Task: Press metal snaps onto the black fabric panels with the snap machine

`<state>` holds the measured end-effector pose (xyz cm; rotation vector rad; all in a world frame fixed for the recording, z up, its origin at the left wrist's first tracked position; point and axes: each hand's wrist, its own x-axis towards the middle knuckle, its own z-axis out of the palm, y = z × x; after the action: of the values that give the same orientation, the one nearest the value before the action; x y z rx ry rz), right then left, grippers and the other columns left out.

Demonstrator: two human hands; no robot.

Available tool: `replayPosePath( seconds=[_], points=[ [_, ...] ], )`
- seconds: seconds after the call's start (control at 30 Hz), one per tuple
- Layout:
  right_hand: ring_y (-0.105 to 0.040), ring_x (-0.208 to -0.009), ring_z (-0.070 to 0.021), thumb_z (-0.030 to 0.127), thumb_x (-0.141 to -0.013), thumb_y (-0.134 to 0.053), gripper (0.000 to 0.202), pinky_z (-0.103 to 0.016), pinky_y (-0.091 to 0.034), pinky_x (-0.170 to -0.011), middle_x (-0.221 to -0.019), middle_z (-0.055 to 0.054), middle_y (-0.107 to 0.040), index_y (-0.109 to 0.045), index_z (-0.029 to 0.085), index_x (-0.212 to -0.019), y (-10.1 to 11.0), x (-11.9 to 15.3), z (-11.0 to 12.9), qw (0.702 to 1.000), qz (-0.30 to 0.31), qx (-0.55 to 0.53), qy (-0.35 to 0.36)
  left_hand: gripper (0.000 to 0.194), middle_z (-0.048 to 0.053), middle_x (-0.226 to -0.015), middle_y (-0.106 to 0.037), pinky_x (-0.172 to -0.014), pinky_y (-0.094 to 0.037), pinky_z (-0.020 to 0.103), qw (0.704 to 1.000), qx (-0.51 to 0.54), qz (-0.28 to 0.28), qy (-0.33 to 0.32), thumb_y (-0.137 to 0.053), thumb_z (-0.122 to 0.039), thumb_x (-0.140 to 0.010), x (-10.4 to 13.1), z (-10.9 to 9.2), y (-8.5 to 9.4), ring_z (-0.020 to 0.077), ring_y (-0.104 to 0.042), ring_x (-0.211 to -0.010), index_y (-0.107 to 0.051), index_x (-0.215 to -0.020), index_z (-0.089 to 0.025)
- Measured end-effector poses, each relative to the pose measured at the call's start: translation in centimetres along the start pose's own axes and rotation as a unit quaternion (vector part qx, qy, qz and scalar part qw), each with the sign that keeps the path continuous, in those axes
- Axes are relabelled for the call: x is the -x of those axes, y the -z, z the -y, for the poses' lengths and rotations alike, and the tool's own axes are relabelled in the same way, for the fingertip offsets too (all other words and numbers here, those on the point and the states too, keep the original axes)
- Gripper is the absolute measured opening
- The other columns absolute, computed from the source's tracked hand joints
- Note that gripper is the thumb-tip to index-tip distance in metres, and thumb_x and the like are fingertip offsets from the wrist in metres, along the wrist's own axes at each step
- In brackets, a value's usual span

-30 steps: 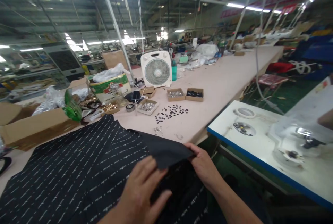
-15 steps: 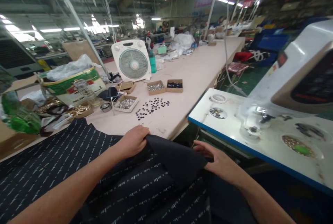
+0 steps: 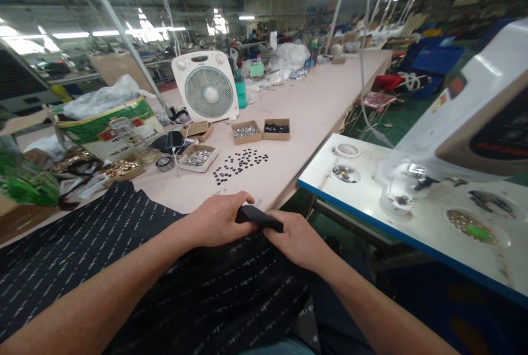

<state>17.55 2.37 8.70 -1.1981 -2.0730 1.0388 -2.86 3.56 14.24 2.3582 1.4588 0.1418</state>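
Observation:
A black fabric [image 3: 99, 234] with rows of white print lies over the near edge of the table and hangs down toward me. My left hand [image 3: 218, 218] pinches its folded black edge between thumb and fingers. Close beside it on the right, my right hand [image 3: 297, 238] grips the same edge. A short folded strip of the fabric shows between the two hands. Just beyond them, small black round pieces [image 3: 243, 163] are scattered on the pale table [image 3: 313, 104].
Small boxes of metal parts [image 3: 198, 158] and black parts [image 3: 277, 129] stand behind the scattered pieces, near a white fan [image 3: 208, 88]. A green-and-white carton [image 3: 111, 129] is at left. On the right stands a white machine [image 3: 445, 107] on a blue-edged worktop [image 3: 325, 179].
My right hand has moved left, close to my left hand, and closed on the fabric edge. The stretch of edge between the hands is now shorter and folded.

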Motion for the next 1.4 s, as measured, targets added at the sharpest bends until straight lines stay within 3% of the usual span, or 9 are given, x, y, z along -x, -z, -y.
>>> replayPosePath(
  seconds=[0.07,0.2,0.37,0.57,0.83,1.07,1.2,1.33,1.4],
  points=[
    [-0.064,-0.076,-0.0173,0.014,-0.086,-0.052,0.021,-0.027,-0.044,-0.071,-0.081,-0.001,-0.071,-0.071,0.019,-0.085,0.4,0.3,-0.3,1.000,0.002,-0.013,-0.005,0.049,0.004,-0.101,-0.073,-0.075,-0.046,0.030,0.997,0.040,0.064,-0.003,-0.074,-0.048,-0.071,0.5,0.9,-0.3,0.0267,-0.066,-0.091,-0.066,-0.115,-0.026],
    [-0.064,-0.080,-0.0165,0.017,-0.087,-0.055,0.019,-0.025,-0.043,-0.071,-0.085,0.000,-0.072,-0.073,0.020,-0.094,0.7,0.9,0.1,0.998,0.028,-0.045,-0.016,0.014,-0.001,-0.074,-0.070,-0.062,-0.043,0.026,0.979,0.113,0.167,0.036,-0.071,-0.036,-0.071,1.1,2.3,-1.4,0.0218,-0.064,-0.071,-0.071,-0.078,-0.024],
    [-0.062,-0.079,-0.0172,0.027,-0.079,-0.073,0.012,-0.025,-0.041,-0.069,-0.084,0.001,-0.070,-0.071,0.020,-0.089,0.1,0.9,-0.1,0.997,0.069,-0.034,-0.026,0.016,0.000,-0.082,-0.068,-0.072,-0.045,0.027,0.969,0.211,0.127,-0.007,-0.052,-0.029,-0.084,1.4,3.2,-2.6,0.0195,-0.061,-0.079,-0.066,-0.085,-0.021],
    [-0.055,-0.068,-0.0138,0.022,-0.084,-0.065,0.012,-0.023,-0.037,-0.062,-0.071,0.002,-0.061,-0.062,0.018,-0.073,-0.4,0.5,-0.2,0.996,0.078,-0.016,-0.041,0.018,0.001,-0.085,-0.063,-0.077,-0.044,0.029,0.955,0.284,0.077,0.024,-0.047,-0.030,-0.087,1.8,3.6,-3.7,0.0191,-0.056,-0.083,-0.061,-0.087,-0.018],
    [-0.054,-0.066,-0.0127,0.023,-0.085,-0.064,0.014,-0.023,-0.034,-0.059,-0.069,0.002,-0.059,-0.063,0.016,-0.073,-0.8,-0.6,1.0,0.995,0.079,-0.008,-0.060,0.030,-0.002,-0.079,-0.067,-0.066,-0.041,0.025,0.862,0.452,0.217,0.074,-0.068,-0.036,-0.077,2.3,4.4,-4.0,0.0155,-0.054,-0.070,-0.071,-0.098,-0.015],
    [-0.056,-0.068,-0.0139,0.025,-0.085,-0.064,0.012,-0.024,-0.035,-0.058,-0.071,0.002,-0.063,-0.067,0.017,-0.077,-1.6,-1.4,1.0,0.992,0.096,0.003,-0.084,0.025,-0.004,-0.075,-0.063,-0.064,-0.035,0.022,0.805,0.551,0.200,0.096,-0.069,-0.023,-0.072,3.0,5.2,-5.9,0.0111,-0.046,-0.066,-0.072,-0.095,-0.015],
    [-0.058,-0.071,-0.0143,0.026,-0.080,-0.070,0.008,-0.023,-0.039,-0.060,-0.075,0.003,-0.065,-0.069,0.019,-0.084,-0.8,-2.1,0.8,0.981,0.167,-0.027,-0.096,0.009,-0.006,-0.065,-0.052,-0.058,-0.030,0.022,0.823,0.541,0.150,0.088,-0.060,-0.019,-0.074,3.8,5.3,-7.6,0.0093,-0.039,-0.061,-0.066,-0.079,-0.014],
    [-0.064,-0.092,-0.0195,0.039,-0.069,-0.084,0.049,-0.027,-0.047,-0.079,-0.103,-0.001,-0.071,-0.071,0.023,-0.113,0.3,-4.7,0.4,0.955,0.254,-0.134,-0.078,0.006,-0.005,-0.063,-0.052,-0.056,-0.028,0.023,0.906,0.413,0.036,0.090,-0.054,-0.012,-0.070,4.4,5.4,-9.2,0.0104,-0.047,-0.062,-0.055,-0.066,-0.016],
    [-0.064,-0.092,-0.0191,0.045,-0.077,-0.077,0.048,-0.029,-0.048,-0.080,-0.103,-0.004,-0.071,-0.069,0.020,-0.117,-0.2,-6.8,0.0,0.953,0.222,-0.184,-0.090,0.008,-0.004,-0.065,-0.058,-0.057,-0.029,0.023,0.931,0.357,-0.015,0.076,-0.054,-0.010,-0.069,4.5,5.4,-10.1,0.0111,-0.053,-0.064,-0.055,-0.066,-0.017]
  ],
)
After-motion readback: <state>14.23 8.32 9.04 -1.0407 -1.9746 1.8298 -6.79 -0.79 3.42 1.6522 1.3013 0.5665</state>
